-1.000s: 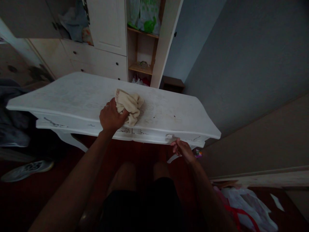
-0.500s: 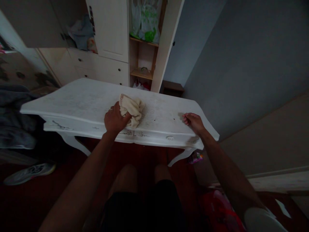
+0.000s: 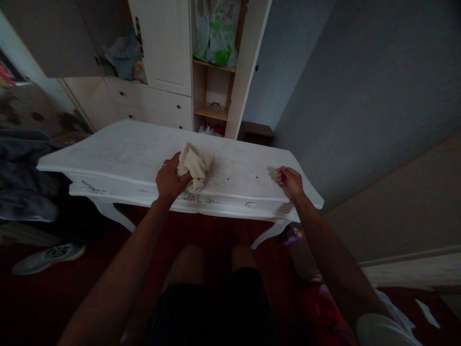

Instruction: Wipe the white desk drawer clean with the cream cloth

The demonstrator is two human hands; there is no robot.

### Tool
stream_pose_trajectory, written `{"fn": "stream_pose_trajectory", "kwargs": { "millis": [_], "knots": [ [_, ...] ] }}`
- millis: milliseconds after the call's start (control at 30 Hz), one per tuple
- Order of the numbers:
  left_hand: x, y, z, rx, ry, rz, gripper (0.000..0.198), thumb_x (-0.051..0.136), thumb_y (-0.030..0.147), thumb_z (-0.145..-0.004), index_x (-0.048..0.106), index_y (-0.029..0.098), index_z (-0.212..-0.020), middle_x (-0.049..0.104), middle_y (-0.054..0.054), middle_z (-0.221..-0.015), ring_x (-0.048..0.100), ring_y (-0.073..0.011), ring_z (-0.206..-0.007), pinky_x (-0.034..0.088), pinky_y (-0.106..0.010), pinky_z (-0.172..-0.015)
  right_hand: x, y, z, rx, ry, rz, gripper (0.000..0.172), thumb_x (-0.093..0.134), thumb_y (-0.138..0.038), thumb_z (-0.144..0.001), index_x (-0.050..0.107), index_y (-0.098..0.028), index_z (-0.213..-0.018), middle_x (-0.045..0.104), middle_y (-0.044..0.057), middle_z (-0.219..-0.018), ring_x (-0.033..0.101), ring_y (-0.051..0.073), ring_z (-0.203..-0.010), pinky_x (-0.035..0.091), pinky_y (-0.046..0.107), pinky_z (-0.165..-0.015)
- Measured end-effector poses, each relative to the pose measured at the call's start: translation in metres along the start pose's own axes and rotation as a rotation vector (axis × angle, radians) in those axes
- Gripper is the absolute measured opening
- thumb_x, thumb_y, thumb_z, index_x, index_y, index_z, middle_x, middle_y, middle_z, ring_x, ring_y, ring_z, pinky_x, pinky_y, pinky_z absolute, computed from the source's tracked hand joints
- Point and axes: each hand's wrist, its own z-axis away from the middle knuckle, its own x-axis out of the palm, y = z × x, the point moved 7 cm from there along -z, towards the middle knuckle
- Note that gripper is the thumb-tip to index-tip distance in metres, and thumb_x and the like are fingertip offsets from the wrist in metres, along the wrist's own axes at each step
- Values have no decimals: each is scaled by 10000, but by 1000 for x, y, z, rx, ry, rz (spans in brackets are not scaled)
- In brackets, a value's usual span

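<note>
A white table [image 3: 151, 144] with curved legs and carved drawer fronts stands before me, its top smudged with grey marks. On it, left of the middle and close to the front edge, lies a crumpled cream cloth [image 3: 196, 166] with reddish lettering on one corner. My left hand [image 3: 171, 180] grips that cloth from its left side, a ring on one finger. Over the right end of the tabletop is my right hand [image 3: 291, 181], fingers curled in; whether anything small is inside them is hidden. Two small dark specks lie between the cloth and my right hand.
Behind the table stands a white wardrobe [image 3: 160, 53] with an open door; plastic bags [image 3: 221, 36] sit on its shelf. Dark clothes [image 3: 25, 178] hang at the left above a sneaker [image 3: 50, 257]. A grey wall [image 3: 378, 86] bounds the right; a red bag [image 3: 324, 312] lies below it.
The view has shifted slightly. My left hand still grips the cloth at nearly the same spot. My right hand's fingers look a little more curled.
</note>
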Motion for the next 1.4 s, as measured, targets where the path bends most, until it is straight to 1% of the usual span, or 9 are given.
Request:
{"fn": "stream_pose_trajectory", "kwargs": {
  "millis": [100, 200, 300, 400, 500, 700, 1000, 1233, 1400],
  "knots": [
    [-11, 5, 29, 24, 69, 113, 668, 551, 522, -780, 510, 223, -1376, 632, -122, -1173, 610, -325, -1069, 491, -409, -890, -1, 0, -1, 1, 1, -23, 320, 834, -429, -689, 695, -141, -712, 590, -19, -564, 480, 52, -460, 353, 164, -387],
    [-10, 9, 80, 89, 69, 235, 631, 570, 448, -744, 529, 204, -1324, 621, -99, -1167, 597, -288, -1068, 500, -399, -912, -2, 1, -1, -3, -8, -39, 332, 849, -444, -661, 702, -150, -710, 591, -23, -559, 478, 52, -460, 357, 160, -382],
    [13, 8, 135, 88, -61, 274, 573, 585, 375, -734, 561, 200, -1279, 619, -93, -1149, 607, -277, -1045, 516, -387, -896, -1, 2, -2, -4, -17, -40, 352, 860, -455, -633, 707, -147, -707, 590, -23, -553, 475, 50, -452, 350, 160, -374],
    [47, 8, 168, 12, -207, 224, 534, 569, 295, -742, 586, 206, -1268, 612, -115, -1177, 630, -291, -1038, 532, -390, -865, -1, 2, -2, -1, -13, -28, 369, 862, -468, -622, 700, -144, -695, 587, -24, -546, 468, 47, -438, 343, 162, -367],
    [66, 19, 168, -42, -200, 194, 556, 579, 276, -748, 569, 206, -1300, 608, -132, -1197, 637, -308, -1043, 537, -397, -855, -1, 2, -2, 2, -5, -29, 374, 860, -473, -621, 698, -143, -692, 587, -25, -546, 468, 45, -433, 342, 164, -367],
    [81, 58, 141, -152, -99, 135, 513, 620, 272, -759, 541, 146, -1250, 571, -177, -1214, 628, -332, -1034, 534, -424, -835, -1, 2, -3, -4, -5, -50, 350, 848, -461, -640, 693, -152, -696, 583, -32, -547, 462, 46, -423, 318, 172, -358],
    [121, 121, 166, -139, -191, 110, 490, 596, 220, -769, 550, 148, -1252, 535, -164, -1199, 625, -303, -1026, 519, -390, -868, -1, 2, -4, -18, -12, -50, 336, 838, -462, -663, 691, -161, -698, 586, -34, -552, 463, 46, -424, 306, 171, -354],
    [114, 135, 167, -11, -329, 133, 434, 622, 275, -812, 598, 196, -1238, 575, -149, -1248, 628, -292, -1042, 516, -387, -881, -1, 1, -3, -16, -15, -55, 313, 822, -444, -683, 688, -162, -698, 581, -37, -550, 455, 43, -418, 320, 171, -360],
    [111, 154, 181, 9, -461, 420, 326, 651, 279, -802, 648, 189, -1115, 678, -103, -1079, 644, -255, -1016, 504, -347, -916, -1, 1, -3, -17, -9, -51, 317, 829, -446, -677, 688, -163, -696, 582, -35, -551, 464, 45, -425, 327, 168, -364]
  ]
}}
